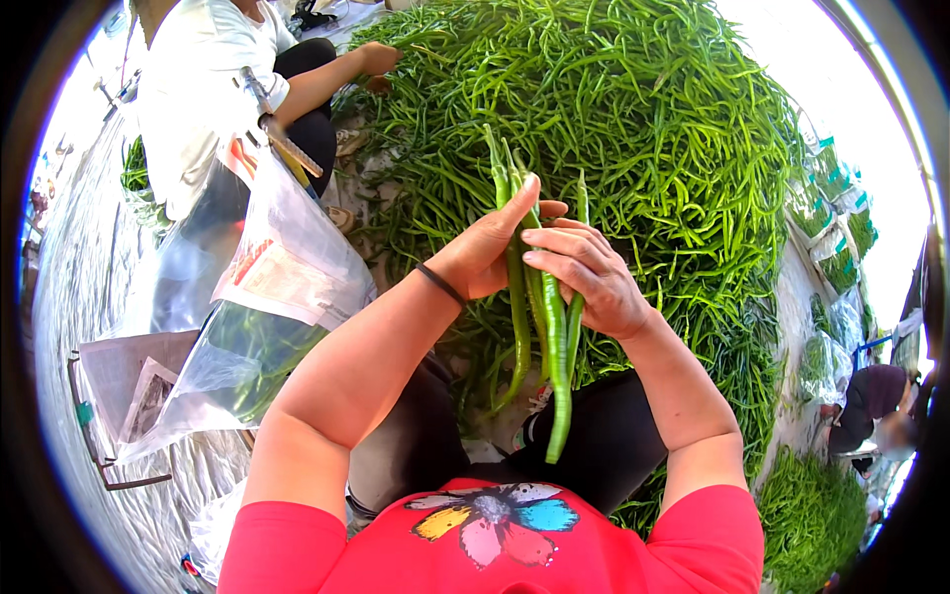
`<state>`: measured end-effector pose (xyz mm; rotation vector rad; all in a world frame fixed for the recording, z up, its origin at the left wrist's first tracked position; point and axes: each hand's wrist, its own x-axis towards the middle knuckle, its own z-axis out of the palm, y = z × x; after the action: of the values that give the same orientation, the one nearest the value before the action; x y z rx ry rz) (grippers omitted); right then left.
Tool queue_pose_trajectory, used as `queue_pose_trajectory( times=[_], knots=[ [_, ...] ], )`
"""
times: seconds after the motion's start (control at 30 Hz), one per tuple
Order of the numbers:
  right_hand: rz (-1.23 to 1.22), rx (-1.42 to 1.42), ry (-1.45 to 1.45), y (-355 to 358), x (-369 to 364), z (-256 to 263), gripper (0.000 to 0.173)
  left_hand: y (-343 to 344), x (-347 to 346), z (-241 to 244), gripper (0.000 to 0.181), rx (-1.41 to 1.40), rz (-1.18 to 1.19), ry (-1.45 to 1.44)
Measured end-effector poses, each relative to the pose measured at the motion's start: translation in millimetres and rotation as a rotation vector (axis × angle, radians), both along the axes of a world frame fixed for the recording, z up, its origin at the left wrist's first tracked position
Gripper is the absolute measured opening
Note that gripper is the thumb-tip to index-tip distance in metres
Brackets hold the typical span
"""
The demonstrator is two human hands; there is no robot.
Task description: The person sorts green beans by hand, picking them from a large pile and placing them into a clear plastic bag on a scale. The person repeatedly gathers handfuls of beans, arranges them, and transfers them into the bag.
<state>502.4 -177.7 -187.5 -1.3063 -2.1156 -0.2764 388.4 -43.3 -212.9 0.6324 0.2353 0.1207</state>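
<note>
Several long green chili peppers (555, 334) hang between my two hands, stem ends up and tips toward my lap. My left hand (493, 241) is closed around part of the bunch, thumb pointing up along the stems. From the other side my right hand (586, 271) grips peppers too, its fingertips against the front of the bunch. One pepper stands a little apart, its stem rising behind my right fingers. Beyond both hands spreads a large heap of green chili peppers (608, 111).
At my left, a clear plastic bag (260, 356) of peppers with newsprint inside hangs from a metal frame (93, 453). A person in white (215, 82) reaches into the heap. Packed bags (839, 223) stand at right, near another pepper pile (809, 512) and a crouching person (868, 408).
</note>
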Motion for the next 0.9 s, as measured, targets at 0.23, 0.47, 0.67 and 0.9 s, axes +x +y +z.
queue_pose_trajectory(
  times=[0.23,0.47,0.67,0.9],
  knots=[
    [-0.457,0.079,-0.079,-11,23,10,0.030,22,3,-18,0.014,-0.063,0.239,0.065],
    [-0.504,0.058,1.357,-17,67,-17,0.040,17,6,-17,0.018,0.014,0.213,0.068],
    [-0.412,0.154,1.714,-14,74,-19,0.032,14,4,-15,0.024,0.035,0.214,0.132],
    [-0.270,0.141,0.928,-2,17,-10,0.010,8,7,-13,0.034,0.084,0.168,0.129]
  ],
)
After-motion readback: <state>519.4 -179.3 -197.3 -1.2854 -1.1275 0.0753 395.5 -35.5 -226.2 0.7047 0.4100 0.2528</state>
